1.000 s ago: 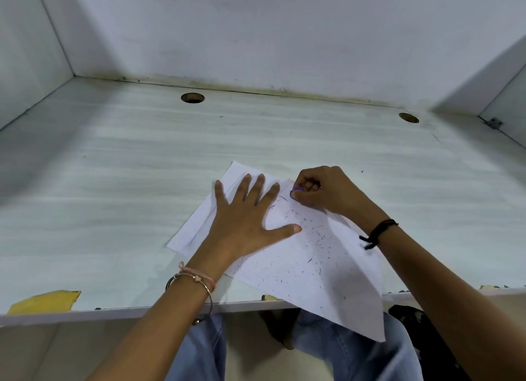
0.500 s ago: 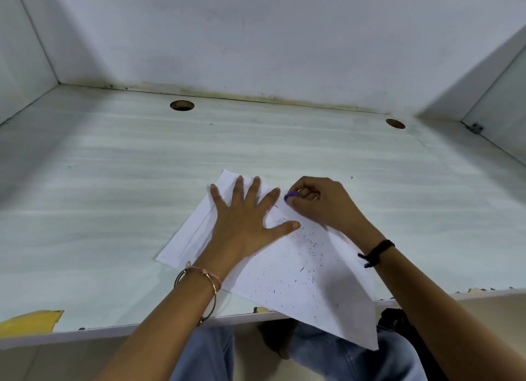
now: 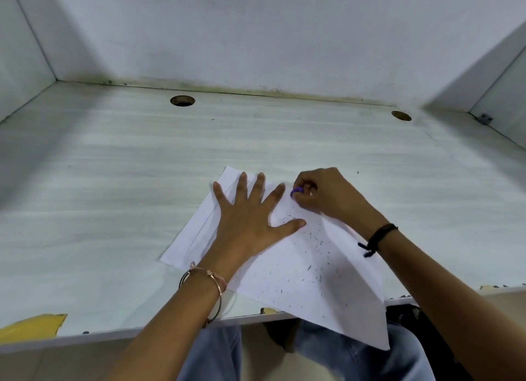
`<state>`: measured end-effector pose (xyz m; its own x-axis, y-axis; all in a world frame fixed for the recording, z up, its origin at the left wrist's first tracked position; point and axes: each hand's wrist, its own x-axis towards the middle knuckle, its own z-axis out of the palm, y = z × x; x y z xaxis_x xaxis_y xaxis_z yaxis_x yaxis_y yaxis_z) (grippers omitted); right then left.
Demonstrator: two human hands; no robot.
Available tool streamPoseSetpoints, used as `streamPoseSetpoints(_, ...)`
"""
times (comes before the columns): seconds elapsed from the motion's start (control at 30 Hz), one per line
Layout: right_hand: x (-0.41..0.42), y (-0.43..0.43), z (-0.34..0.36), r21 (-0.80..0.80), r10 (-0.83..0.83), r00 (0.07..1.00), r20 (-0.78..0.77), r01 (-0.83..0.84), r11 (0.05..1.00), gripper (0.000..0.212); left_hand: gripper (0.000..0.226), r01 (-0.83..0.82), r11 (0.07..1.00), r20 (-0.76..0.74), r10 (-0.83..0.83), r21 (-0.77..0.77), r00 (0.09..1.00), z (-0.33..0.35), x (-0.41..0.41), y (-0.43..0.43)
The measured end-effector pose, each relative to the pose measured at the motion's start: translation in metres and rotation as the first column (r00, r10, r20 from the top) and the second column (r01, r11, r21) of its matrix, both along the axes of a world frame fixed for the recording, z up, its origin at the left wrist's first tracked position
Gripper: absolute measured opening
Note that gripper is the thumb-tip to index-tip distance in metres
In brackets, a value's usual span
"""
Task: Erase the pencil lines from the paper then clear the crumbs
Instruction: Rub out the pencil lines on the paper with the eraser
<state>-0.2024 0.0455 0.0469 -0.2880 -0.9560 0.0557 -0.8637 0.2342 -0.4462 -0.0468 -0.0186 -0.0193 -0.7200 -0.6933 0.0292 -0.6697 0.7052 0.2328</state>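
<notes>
Pale woodgrain desk [image 3: 142, 181] in a white-walled alcove [image 3: 256, 39]; left hand [image 3: 247, 221] flat on paper [image 3: 313, 281], right hand [image 3: 327, 192] pinches purple eraser [image 3: 296, 191]

The paper [image 3: 301, 269] was white with dark specks. The eraser [image 3: 296, 192] was purple. The desk [image 3: 142, 181] was pale grey with faint streaks, its chipped edge yellow.

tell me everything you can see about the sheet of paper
A white sheet of paper lies flat on the pale desk, turned cornerwise, its near corner overhanging the front edge above the person's lap. Faint pencil lines run along its left side; dark crumbs dot its middle and near part. The left hand, spread wide, presses it flat; the right hand pinches a purple eraser at its far edge.
</notes>
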Motion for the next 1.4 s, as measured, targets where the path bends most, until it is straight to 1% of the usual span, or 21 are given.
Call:
streamPoseSetpoints(0.07, -0.008, -0.007, 0.003, -0.014, -0.05, 0.997, -0.053, 0.049, 0.999, 0.007, 0.089, -0.005, 1.0, 0.0, 0.005, -0.001, 1.0, 0.0, 0.001, 0.0)
streamPoseSetpoints(0.1, -0.007, -0.008, 0.003, -0.01, -0.035, 0.997, -0.069, 0.034, 0.999, 0.007, 0.089, -0.005, 1.0, 0.006, 0.005, -0.004, 1.0, 0.001, 0.001, 0.0)
streamPoseSetpoints(0.17, 0.004, -0.003, 0.002, 0.006, 0.049, 0.995, -0.082, -0.049, 0.999, 0.008, 0.09, 0.0, 1.0, 0.021, 0.0, -0.018, 1.0, 0.001, 0.0, 0.0)
streamPoseSetpoints(0.23, 0.011, 0.004, -0.001, 0.026, 0.108, 0.992, -0.057, -0.107, 0.994, 0.006, 0.09, 0.001, 1.0, 0.026, -0.001, -0.028, 1.0, 0.0, -0.001, 0.0)
streamPoseSetpoints(0.3, 0.0, 0.002, -0.001, 0.012, 0.051, 0.998, -0.025, -0.05, 0.999, 0.005, 0.089, 0.001, 1.0, 0.013, -0.001, -0.008, 1.0, 0.001, 0.0, 0.0)
streamPoseSetpoints(0.4, -0.019, -0.008, 0.002, -0.02, -0.053, 0.998, -0.046, 0.052, 0.998, 0.008, 0.088, -0.002, 1.0, 0.012, 0.002, -0.001, 1.0, 0.003, 0.001, 0.001)
streamPoseSetpoints(0.5, -0.001, -0.005, 0.0, -0.036, 0.066, 0.997, -0.038, -0.067, 0.997, 0.006, 0.089, 0.003, 1.0, 0.028, -0.003, -0.003, 1.0, 0.003, 0.0, 0.001)
streamPoseSetpoints(0.57, 0.013, 0.0, -0.006, -0.016, 0.127, 0.992, 0.005, -0.127, 0.992, 0.015, 0.089, 0.006, 1.0, 0.019, -0.005, -0.016, 1.0, 0.002, -0.001, 0.001)
streamPoseSetpoints(0.6, 0.01, 0.0, -0.008, -0.022, 0.105, 0.994, 0.012, -0.105, 0.994, 0.018, 0.089, 0.007, 1.0, 0.014, -0.007, -0.01, 1.0, 0.002, -0.001, 0.001)
streamPoseSetpoints(0.7, -0.015, -0.009, -0.004, -0.047, -0.074, 0.997, 0.014, 0.074, 0.996, 0.01, 0.09, 0.006, 1.0, 0.01, -0.007, 0.024, 1.0, 0.003, 0.001, 0.001)
streamPoseSetpoints(0.77, -0.027, -0.011, -0.001, -0.031, -0.099, 0.995, -0.015, 0.098, 0.995, 0.006, 0.089, 0.014, 0.999, 0.011, -0.014, 0.029, 1.0, 0.003, 0.002, 0.0)
streamPoseSetpoints(0.8, -0.027, -0.01, 0.0, -0.05, -0.084, 0.996, -0.034, 0.083, 0.995, 0.005, 0.085, 0.019, 0.999, -0.003, -0.019, 0.035, 1.0, 0.004, 0.002, -0.002)
streamPoseSetpoints(0.87, -0.019, -0.003, 0.0, -0.169, -0.056, 0.997, -0.049, 0.047, 0.985, 0.005, 0.069, 0.009, 0.999, -0.072, -0.006, 0.051, 0.997, 0.005, 0.001, -0.005)
streamPoseSetpoints(0.9, -0.014, 0.001, 0.001, -0.235, -0.049, 0.998, -0.033, 0.039, 0.971, 0.004, 0.06, -0.006, 0.999, -0.105, 0.011, 0.049, 0.994, 0.005, 0.001, -0.006)
streamPoseSetpoints(0.97, 0.0, 0.009, 0.002, -0.305, -0.016, 0.997, 0.073, 0.038, 0.952, 0.004, 0.049, -0.029, 0.999, -0.152, 0.034, 0.033, 0.988, 0.006, 0.001, -0.008)
streamPoseSetpoints(1.03, 0.015, 0.017, -0.001, -0.279, 0.045, 0.977, 0.207, 0.014, 0.96, 0.003, 0.046, -0.031, 0.995, -0.225, 0.051, 0.092, 0.973, 0.008, 0.002, -0.01)
streamPoseSetpoints(1.1, 0.026, 0.021, -0.011, -0.209, 0.067, 0.948, 0.312, 0.0, 0.978, 0.003, 0.046, -0.025, 0.979, -0.326, 0.091, 0.202, 0.941, 0.011, 0.003, -0.012)
streamPoseSetpoints(1.2, 0.031, 0.022, -0.027, -0.155, 0.067, 0.918, 0.39, -0.006, 0.988, 0.005, 0.041, 0.004, 0.918, -0.531, 0.226, 0.397, 0.817, 0.023, 0.008, -0.013)
streamPoseSetpoints(1.23, 0.031, 0.022, -0.029, -0.161, 0.063, 0.914, 0.4, 0.003, 0.987, 0.005, 0.04, 0.013, 0.906, -0.557, 0.249, 0.422, 0.793, 0.025, 0.011, -0.011)
streamPoseSetpoints(1.3, 0.029, 0.019, -0.031, -0.183, 0.053, 0.931, 0.36, 0.015, 0.983, 0.005, 0.038, 0.011, 0.914, -0.551, 0.235, 0.406, 0.801, 0.027, 0.022, -0.007)
streamPoseSetpoints(1.4, 0.029, 0.015, -0.032, -0.206, 0.044, 0.952, 0.303, 0.02, 0.978, 0.005, 0.036, -0.008, 0.941, -0.486, 0.181, 0.338, 0.855, 0.025, 0.042, 0.002)
